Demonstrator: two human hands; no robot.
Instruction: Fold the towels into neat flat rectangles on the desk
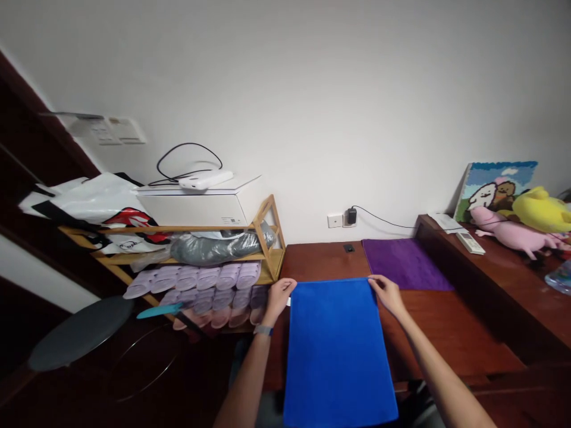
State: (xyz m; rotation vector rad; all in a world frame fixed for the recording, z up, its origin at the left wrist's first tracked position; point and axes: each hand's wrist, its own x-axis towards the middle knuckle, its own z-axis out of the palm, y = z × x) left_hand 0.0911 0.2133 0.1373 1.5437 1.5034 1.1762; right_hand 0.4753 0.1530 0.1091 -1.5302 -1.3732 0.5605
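A blue cloth [339, 351] hangs spread between my hands, its top edge stretched straight. My left hand [280, 295] pinches its top left corner, and a band shows on that wrist. At the top right corner, my right hand [387, 292] grips the cloth between thumb and fingers. Behind and below the cloth is a reddish-brown wooden table [450, 327]. A purple cloth [404, 264] lies flat on the table, beyond my right hand. The cloth's lower end hangs over the table's near edge.
On the left, a wooden rack [270, 261] holds slippers, a grey wrapped item and a white box [200, 205]. A round stool [82, 333] stands beside it. Plush toys [513, 232] and a remote [470, 242] lie on the right ledge. A charger [352, 215] is plugged into the wall.
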